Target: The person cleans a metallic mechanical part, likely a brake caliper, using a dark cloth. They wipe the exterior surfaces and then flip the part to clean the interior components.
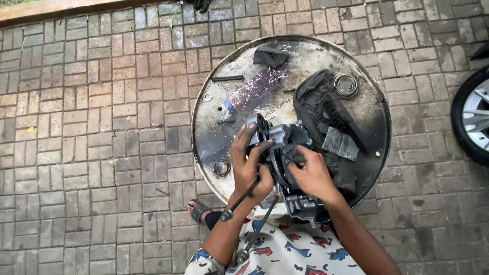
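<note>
Grey and reddish paving bricks (102,153) cover the ground — worn, with grime in the joints. A concrete kerb (61,10) runs along the upper left edge. Daylight is flat and even. At the right edge stands what looks like a vehicle's tyre (471,114).

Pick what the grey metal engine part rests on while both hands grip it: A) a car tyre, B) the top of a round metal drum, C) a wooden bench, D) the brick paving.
B: the engine part, gripped by the left hand and right hand, sits on the round drum top, with brick paving all round it.
</note>
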